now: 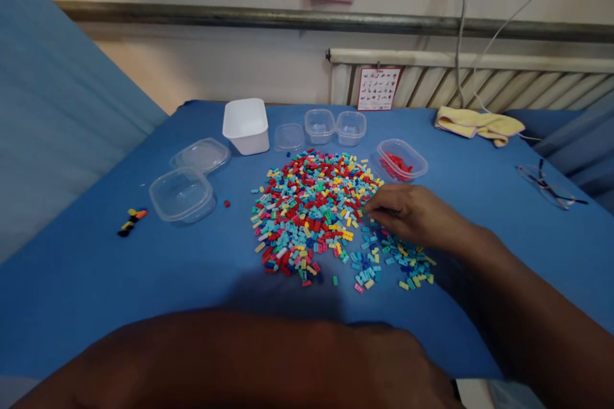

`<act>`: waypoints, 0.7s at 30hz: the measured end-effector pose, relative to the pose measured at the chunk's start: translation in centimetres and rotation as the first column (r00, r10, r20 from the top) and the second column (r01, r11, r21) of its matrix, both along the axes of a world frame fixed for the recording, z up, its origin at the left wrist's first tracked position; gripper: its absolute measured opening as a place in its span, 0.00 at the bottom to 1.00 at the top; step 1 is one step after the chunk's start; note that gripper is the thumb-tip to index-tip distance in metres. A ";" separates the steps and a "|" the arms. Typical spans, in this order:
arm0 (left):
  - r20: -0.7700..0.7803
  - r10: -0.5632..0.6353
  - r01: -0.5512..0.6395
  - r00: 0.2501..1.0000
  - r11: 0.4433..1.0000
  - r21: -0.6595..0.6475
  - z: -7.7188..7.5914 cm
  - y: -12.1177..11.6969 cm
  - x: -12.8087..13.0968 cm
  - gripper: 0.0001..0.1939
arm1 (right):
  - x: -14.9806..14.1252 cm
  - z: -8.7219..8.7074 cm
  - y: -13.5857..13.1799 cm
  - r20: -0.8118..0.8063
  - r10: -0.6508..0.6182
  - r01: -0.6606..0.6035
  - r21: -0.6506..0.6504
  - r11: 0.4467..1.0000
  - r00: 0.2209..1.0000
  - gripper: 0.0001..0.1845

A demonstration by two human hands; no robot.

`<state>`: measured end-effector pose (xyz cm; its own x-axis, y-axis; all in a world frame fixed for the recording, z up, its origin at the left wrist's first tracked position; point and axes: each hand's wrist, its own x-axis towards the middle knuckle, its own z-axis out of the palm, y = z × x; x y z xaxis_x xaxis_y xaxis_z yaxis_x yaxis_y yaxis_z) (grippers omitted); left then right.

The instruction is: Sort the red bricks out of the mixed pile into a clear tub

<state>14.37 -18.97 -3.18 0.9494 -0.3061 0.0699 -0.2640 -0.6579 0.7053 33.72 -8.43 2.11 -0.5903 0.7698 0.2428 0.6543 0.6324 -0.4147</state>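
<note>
A wide heap of small building bricks (pixel 307 211) in red, light blue, yellow, white and green covers the middle of the blue table. My right hand (pixel 412 214) reaches in from the right, its fingertips pinched together at the heap's right edge; whatever lies between them is hidden. Below it spreads a looser patch of mostly blue and yellow bricks (pixel 407 255). Just beyond this hand stands a clear plastic tub (pixel 419 163) with red bricks (pixel 396 166) inside. My left forearm crosses the near edge, and my left hand (pixel 393 364) is dark and blurred, its fingers out of sight.
Two clear tubs (pixel 320 123) and a lid (pixel 289 137) sit behind the heap beside a white container (pixel 247 128). Another clear tub (pixel 185 195) and lid (pixel 206 154) lie left, near joined bricks (pixel 132 222). Glasses (pixel 551 188) and a yellow cloth (pixel 477 123) rest right.
</note>
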 end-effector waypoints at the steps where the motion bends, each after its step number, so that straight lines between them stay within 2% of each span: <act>1: -0.084 0.012 -0.016 0.996 0.999 -0.040 -1.0 -0.4 0.6 0.18 | -0.6 -0.2 0.0 -0.007 0.016 -0.016 0.001 1.000 1.000 0.09; 2: -0.142 0.098 -0.106 0.985 0.993 -0.047 -1.9 -0.8 1.1 0.21 | -1.2 -0.4 -0.1 0.004 0.026 -0.026 -0.001 1.000 1.000 0.10; 5: -0.146 0.232 -0.238 0.962 0.971 -0.024 -3.7 -2.0 1.1 0.18 | -2.4 -0.8 -0.1 0.093 -0.007 0.007 -0.004 1.000 0.996 0.11; 9: -0.107 0.379 -0.380 0.919 0.925 0.013 -4.1 -2.6 0.2 0.14 | -2.7 -0.7 -0.5 0.207 -0.090 0.093 -0.005 0.996 0.974 0.11; 13: -0.094 0.460 -0.458 0.883 0.888 0.041 -4.4 -2.6 0.2 0.16 | -2.4 -0.5 -1.0 0.266 -0.104 0.104 0.015 0.994 0.958 0.12; 16: -0.091 0.501 -0.498 0.861 0.866 0.056 -4.8 -2.7 0.5 0.14 | -2.4 -0.6 -1.2 0.264 -0.114 0.117 0.003 0.993 0.958 0.12; 21: -0.090 0.515 -0.513 0.852 0.857 0.051 -4.8 -3.0 0.6 0.16 | -3.0 -0.6 -0.8 0.304 -0.122 0.138 -0.031 0.990 0.945 0.14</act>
<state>14.97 -21.98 -8.01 0.9733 0.2272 -0.0318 0.1856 -0.6979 0.6917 30.70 -9.19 1.48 -0.5237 0.8515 0.0278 0.8285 0.5166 -0.2162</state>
